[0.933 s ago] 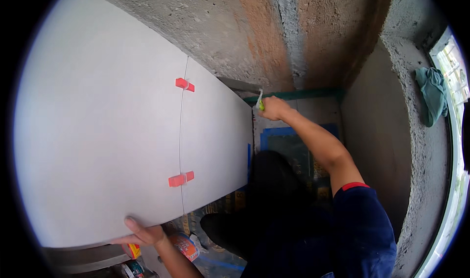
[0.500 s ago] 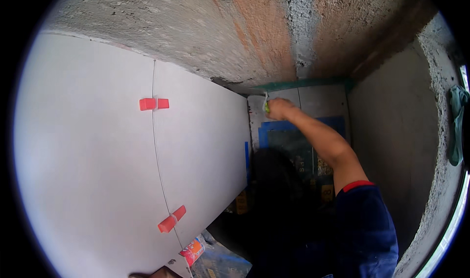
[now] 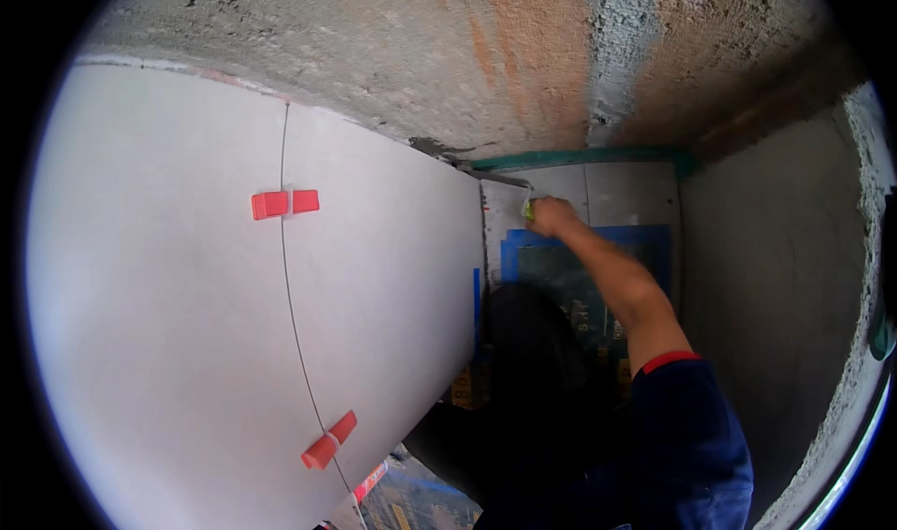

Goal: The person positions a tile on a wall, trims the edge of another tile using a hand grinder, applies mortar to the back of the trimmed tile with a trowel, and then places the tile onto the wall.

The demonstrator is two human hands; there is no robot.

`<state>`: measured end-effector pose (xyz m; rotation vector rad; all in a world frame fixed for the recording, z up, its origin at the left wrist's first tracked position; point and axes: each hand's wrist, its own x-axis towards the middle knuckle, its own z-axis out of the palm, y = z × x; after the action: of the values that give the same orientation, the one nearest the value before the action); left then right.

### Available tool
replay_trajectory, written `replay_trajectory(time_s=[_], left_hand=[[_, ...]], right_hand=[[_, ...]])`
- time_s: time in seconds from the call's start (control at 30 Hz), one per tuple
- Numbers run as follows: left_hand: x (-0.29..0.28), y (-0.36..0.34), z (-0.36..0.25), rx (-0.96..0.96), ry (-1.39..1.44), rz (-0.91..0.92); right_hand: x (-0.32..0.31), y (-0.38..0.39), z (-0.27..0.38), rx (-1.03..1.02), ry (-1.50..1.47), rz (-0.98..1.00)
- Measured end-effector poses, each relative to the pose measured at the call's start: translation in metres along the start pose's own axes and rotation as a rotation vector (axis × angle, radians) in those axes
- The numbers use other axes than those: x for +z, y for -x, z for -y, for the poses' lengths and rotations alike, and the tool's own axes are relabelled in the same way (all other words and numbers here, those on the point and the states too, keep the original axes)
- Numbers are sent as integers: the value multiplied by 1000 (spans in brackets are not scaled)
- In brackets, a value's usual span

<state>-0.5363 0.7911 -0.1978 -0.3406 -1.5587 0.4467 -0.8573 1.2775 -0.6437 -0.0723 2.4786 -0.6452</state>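
My right hand (image 3: 551,214), closed on a green-handled trowel (image 3: 530,208), is at the far end of the narrow space. The trowel's pale bent neck rises to a long dark blade (image 3: 500,177) along the corner beside the upper rough wall. To the left is a large pale tile surface (image 3: 149,287) with a thin seam, crossed by an upper red wedge clip (image 3: 270,205) and a lower red wedge clip (image 3: 320,450). Smaller pale tiles (image 3: 626,194) lie beyond my hand. My left hand is not in view.
A rough grey and rust-stained wall (image 3: 486,72) spans the top, a smooth grey wall (image 3: 757,278) stands on the right. Blue tape (image 3: 663,250) edges a dark floor covering below my arm. My dark-clad legs fill the bottom middle, beside an orange packet (image 3: 371,476).
My left hand has left the view from the tile's lower edge. My right hand with the trowel has moved a little rightward in the picture, and the whole view has shifted.
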Motion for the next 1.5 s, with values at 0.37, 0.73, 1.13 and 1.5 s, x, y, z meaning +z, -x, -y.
replay_trajectory(time_s=[0.37, 0.73, 1.13, 1.5], left_hand=[[-12, -2, -13, -214, 49, -28], [-1, -6, -24, -450, 373, -99], [-6, -16, -4, -45, 307, -8], [-2, -24, -12, -45, 431, 10]], right_hand=[[34, -9, -10, 62, -36, -38], [60, -5, 7, 129, -116, -160], [40, 0, 7, 106, -58, -177], [49, 14, 52, 284, -310, -139]])
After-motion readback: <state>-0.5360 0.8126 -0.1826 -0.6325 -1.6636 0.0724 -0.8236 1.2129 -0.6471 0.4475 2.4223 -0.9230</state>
